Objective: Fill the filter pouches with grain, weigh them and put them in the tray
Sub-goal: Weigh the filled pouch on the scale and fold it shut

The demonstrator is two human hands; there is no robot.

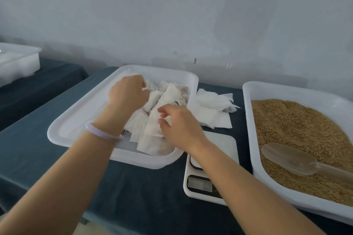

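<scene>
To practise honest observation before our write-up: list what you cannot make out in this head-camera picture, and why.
1. Scale display: head view, too small and blurred to read.
2. Scoop handle: head view, cut off by the right edge.
3. Left hand fingertips: motion-blurred, so its hold on the filter pouches is unclear.
4. Far-left container: cut by the left edge, contents blurred.

Pale grey-blue wall (172, 15) with faint darker stains, scuffs near its base, table (133, 187) under dark teal cloth, second clothed table (47, 82) at left, soft even light
</scene>
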